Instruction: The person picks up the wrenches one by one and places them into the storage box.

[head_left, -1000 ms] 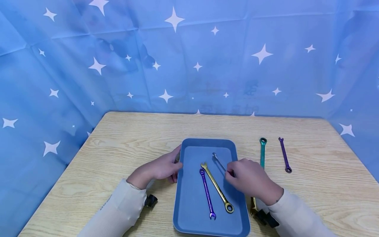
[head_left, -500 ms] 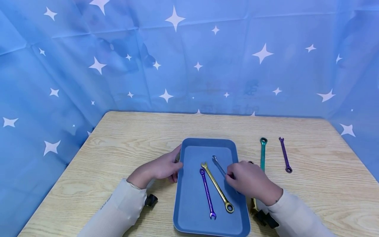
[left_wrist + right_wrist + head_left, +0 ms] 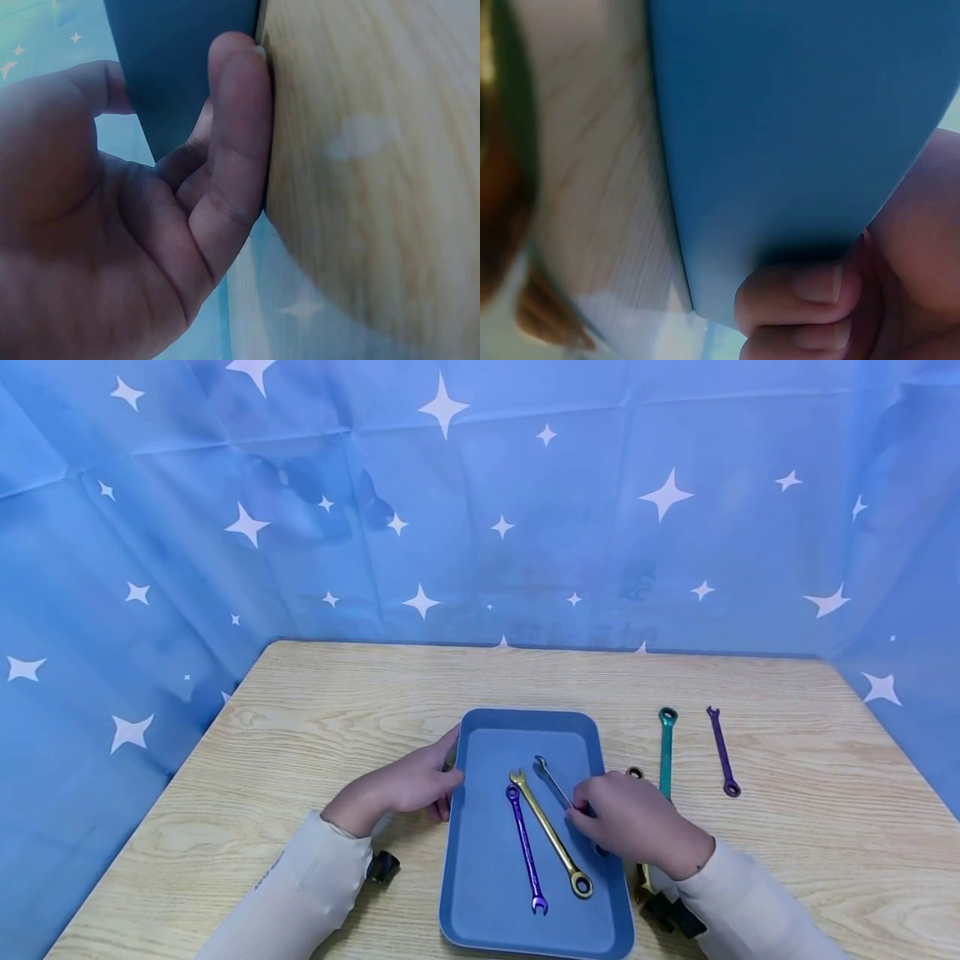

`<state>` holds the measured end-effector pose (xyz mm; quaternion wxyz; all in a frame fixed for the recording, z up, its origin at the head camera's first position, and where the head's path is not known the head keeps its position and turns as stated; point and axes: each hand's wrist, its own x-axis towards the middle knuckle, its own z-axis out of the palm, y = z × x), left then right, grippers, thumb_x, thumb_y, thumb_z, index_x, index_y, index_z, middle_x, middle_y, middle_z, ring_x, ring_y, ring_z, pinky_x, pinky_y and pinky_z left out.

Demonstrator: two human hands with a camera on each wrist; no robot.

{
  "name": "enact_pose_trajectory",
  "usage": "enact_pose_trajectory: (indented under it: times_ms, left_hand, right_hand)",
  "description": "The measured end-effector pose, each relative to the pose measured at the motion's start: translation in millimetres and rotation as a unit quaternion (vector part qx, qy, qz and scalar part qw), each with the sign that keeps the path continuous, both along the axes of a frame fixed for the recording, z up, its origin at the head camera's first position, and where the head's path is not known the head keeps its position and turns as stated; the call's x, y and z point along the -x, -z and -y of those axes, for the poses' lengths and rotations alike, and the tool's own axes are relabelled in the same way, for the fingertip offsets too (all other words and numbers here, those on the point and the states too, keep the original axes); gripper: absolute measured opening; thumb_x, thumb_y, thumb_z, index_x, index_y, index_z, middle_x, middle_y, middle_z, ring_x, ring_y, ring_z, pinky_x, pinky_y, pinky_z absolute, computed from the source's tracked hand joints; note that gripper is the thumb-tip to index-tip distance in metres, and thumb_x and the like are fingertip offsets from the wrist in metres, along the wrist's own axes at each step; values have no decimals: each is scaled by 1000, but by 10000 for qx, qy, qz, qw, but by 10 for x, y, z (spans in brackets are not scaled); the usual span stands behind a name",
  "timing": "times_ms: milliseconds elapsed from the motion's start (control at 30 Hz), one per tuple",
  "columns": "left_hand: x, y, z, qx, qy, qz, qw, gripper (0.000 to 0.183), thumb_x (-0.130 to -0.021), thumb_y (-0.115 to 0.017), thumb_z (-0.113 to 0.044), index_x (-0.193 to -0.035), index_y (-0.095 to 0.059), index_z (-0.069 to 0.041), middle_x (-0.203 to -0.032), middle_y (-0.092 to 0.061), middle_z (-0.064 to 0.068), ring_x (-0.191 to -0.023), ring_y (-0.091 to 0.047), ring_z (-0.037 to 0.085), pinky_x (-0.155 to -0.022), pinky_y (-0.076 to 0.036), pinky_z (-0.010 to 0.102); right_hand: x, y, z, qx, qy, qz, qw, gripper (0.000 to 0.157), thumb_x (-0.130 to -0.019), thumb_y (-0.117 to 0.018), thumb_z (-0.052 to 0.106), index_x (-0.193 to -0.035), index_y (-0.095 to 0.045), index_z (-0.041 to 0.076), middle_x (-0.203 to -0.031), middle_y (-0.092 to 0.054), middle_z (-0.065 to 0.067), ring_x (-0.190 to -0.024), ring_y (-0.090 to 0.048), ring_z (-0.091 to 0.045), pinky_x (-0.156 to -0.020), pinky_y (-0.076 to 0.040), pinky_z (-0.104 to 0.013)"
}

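Observation:
A blue rectangular tray (image 3: 480,893) lies lengthwise in front of me. Its left rim is gripped by my left hand (image 3: 412,787), thumb over the edge and fingers against the outer wall (image 3: 172,67). Inside the tray, a gold wrench (image 3: 552,833) and a purple wrench (image 3: 527,853) lie slanted side by side. To their right, my right hand (image 3: 633,820) reaches over the right rim and pinches a silver wrench (image 3: 557,783) around its middle. Its ring end peeks out below the fingers. In the right wrist view, curled fingers (image 3: 795,300) are close to the tray's outer wall.
Right of the tray on the wooden table (image 3: 352,702), a teal wrench (image 3: 666,752) and a smaller purple wrench (image 3: 722,753) lie roughly upright in view. Another gold wrench (image 3: 642,883) is mostly hidden beneath my right hand. A blue star-patterned cloth (image 3: 465,527) stands behind.
The silver wrench has moved slightly down and left inside the tray with my right hand, and its ring end now shows. My left hand stays in place.

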<state>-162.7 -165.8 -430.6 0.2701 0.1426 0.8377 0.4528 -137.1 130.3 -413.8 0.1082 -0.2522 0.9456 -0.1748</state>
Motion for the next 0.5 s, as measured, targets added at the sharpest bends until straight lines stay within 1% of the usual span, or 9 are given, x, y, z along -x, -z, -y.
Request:
enact_pose_trajectory:
  times_ms: [500]
  left_hand:
    - [-13, -12, 2, -16, -81, 81, 9999, 79, -103, -42, -14, -160, 9, -35, -66, -68, 13, -59, -67, 25, -58, -59, 39]
  right_hand:
    - [-11, 7, 12, -80, 33, 54, 9999, 46, -94, -68, 24, -58, -40, 20, -52, -34, 9, -44, -42, -6, -42, -31, -21]
